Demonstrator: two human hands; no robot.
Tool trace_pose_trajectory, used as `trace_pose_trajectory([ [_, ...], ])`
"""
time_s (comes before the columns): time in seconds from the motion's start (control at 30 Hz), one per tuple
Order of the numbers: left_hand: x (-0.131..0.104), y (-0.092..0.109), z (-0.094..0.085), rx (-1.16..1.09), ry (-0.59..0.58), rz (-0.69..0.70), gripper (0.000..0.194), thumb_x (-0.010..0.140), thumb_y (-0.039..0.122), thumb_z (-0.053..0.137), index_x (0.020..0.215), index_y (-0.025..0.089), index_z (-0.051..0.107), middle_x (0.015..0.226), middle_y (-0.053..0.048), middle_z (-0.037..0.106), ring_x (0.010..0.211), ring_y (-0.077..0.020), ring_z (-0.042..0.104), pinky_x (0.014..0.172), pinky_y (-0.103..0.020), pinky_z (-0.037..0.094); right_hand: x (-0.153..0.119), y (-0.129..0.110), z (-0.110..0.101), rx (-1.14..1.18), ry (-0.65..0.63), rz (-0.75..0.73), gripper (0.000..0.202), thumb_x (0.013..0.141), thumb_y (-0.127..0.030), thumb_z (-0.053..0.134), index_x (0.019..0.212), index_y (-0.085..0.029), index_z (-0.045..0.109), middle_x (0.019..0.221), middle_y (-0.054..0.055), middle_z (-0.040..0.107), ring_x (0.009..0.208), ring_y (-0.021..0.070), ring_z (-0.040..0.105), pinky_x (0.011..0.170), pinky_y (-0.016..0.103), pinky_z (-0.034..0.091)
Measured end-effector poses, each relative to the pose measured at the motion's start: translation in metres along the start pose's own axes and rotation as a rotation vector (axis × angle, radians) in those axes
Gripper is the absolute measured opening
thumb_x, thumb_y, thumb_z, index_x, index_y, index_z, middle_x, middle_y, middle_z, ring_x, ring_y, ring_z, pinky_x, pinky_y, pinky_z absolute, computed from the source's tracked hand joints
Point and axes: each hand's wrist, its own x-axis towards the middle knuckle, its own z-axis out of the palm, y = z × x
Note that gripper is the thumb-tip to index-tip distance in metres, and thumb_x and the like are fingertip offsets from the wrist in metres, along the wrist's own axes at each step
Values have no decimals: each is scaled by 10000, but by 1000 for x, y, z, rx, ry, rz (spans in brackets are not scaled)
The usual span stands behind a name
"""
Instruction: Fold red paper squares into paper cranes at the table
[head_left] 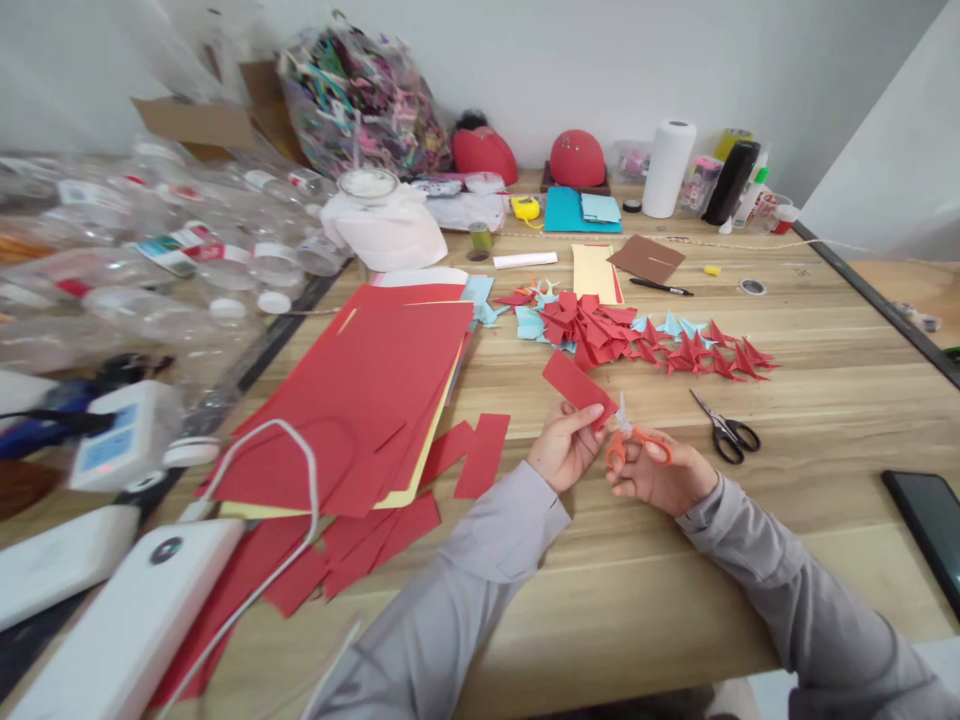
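Note:
My left hand (568, 447) pinches a red paper strip (574, 382) near its lower right end, above the middle of the wooden table. Orange-handled scissors (624, 435) are in my right hand (664, 470), fingers in and around the loops. Their blades point up and lie against the strip's right end. Just beyond my hands, folded red and light blue paper pieces (592, 330) form a long pile. To the left lies a stack of red sheets (352, 390), with cut red strips (482, 456) beside and below it.
Black scissors (726, 428) lie right of my hands, a phone (926, 530) at the right edge. Many plastic bottles (225, 260) crowd the left. A white power bank (135, 620) with a looping cable (311, 470) is at lower left. A paper roll (670, 170) stands at the back.

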Motion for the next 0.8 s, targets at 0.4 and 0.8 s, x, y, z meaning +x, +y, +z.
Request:
trace_pose_trajectory([
  [0.4, -2, 5, 2, 54, -26, -119, 200, 749, 141, 612, 582, 112, 505, 565, 3, 518, 463, -58, 482, 512, -205, 465, -2, 0, 9, 102, -26, 23, 315, 720, -378, 676, 906, -147, 568, 784, 12, 646, 747, 137, 651, 692, 252, 516],
  [0.8, 1, 2, 0, 111, 9, -74, 171, 684, 188, 700, 656, 104, 554, 555, 13, 552, 444, -57, 488, 472, -188, 444, -2, 2, 6, 96, 10, 54, 304, 747, -367, 649, 946, -159, 553, 765, 5, 636, 718, 134, 643, 704, 292, 516],
])
